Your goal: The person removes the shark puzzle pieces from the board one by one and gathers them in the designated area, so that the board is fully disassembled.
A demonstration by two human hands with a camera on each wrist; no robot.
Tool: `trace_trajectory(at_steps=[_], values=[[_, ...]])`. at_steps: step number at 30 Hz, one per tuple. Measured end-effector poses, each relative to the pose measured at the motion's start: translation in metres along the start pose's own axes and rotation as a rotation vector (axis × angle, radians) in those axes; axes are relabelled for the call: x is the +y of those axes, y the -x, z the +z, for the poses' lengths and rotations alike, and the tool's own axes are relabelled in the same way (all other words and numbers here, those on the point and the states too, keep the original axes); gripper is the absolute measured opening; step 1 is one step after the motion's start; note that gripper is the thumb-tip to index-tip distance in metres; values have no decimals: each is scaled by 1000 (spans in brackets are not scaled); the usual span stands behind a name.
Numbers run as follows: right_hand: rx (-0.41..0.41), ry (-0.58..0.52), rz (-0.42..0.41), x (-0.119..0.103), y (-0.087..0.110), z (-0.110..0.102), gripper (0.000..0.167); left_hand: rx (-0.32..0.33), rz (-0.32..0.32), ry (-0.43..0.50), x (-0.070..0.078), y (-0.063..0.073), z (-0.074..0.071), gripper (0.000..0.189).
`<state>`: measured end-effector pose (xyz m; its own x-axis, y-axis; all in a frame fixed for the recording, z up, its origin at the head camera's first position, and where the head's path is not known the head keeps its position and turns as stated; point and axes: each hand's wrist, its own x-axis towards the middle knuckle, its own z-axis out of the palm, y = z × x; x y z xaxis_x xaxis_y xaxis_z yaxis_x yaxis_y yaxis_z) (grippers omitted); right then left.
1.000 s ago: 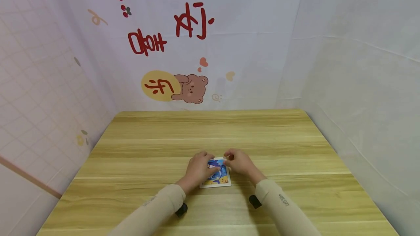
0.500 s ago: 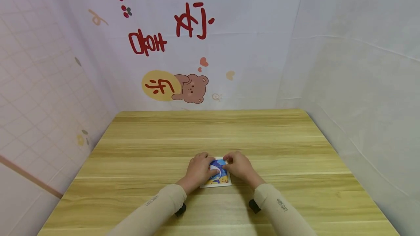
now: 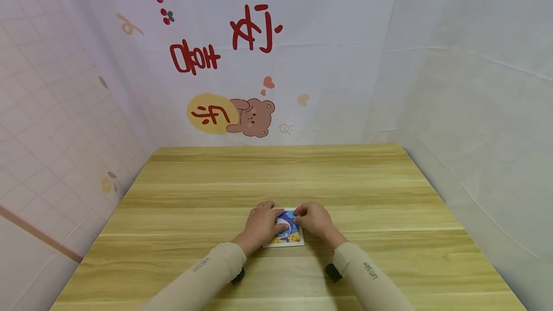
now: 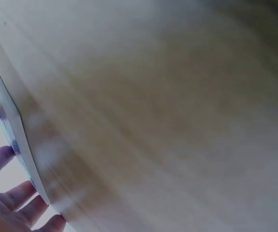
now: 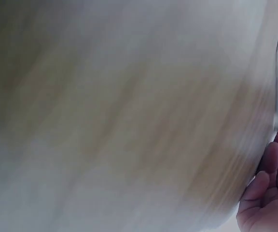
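Note:
A small flat picture board (image 3: pixel 282 245) with a white border and a blue and yellow printed picture lies on the wooden table. My left hand (image 3: pixel 260 222) rests over its left side, fingers spread, with the thumb laid on the picture. In the left wrist view, the left fingers (image 4: pixel 18 195) reach along the board's edge (image 4: pixel 20 128). My right hand (image 3: pixel 317 220) is at the upper right corner, thumb and index fingertip close together over the blue part. I cannot tell whether they pinch something. The other right fingers (image 5: pixel 271 157) curl beside the board in the right wrist view.
The wooden table (image 3: pixel 276 172) extends around the board on all sides. Behind it hangs a pale cloth wall (image 3: pixel 337 61) with red writing and a printed bear (image 3: pixel 255 116). More pale cloth stands at left and right.
My right thumb and index fingertip have moved slightly down and closer together at the board's upper right. More blue shows there. The left hand has barely shifted over the picture.

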<state>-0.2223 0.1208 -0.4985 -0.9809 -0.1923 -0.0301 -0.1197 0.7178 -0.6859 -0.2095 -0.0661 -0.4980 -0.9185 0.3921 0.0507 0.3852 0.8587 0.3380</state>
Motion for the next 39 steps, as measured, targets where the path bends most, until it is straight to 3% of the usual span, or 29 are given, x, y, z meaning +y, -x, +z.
trace_trajectory(at_steps=[3, 10, 26, 31, 39], values=[[-12, -30, 10, 2, 0, 0, 10, -8, -4, -5, 0, 0, 0, 52], [-16, -28, 40, 3, -2, -2, 29, -13, -23, -10, 1, 0, -1, 52], [-24, 46, -9, 0, -2, -3, 25, -3, -2, -12, 1, 0, -4, 51], [-44, -57, 34, -3, -2, -6, 22, -3, -1, -7, 2, 1, -4, 52], [-71, -271, 179, -2, -3, -11, 22, -11, -11, -13, 3, 2, -4, 51]])
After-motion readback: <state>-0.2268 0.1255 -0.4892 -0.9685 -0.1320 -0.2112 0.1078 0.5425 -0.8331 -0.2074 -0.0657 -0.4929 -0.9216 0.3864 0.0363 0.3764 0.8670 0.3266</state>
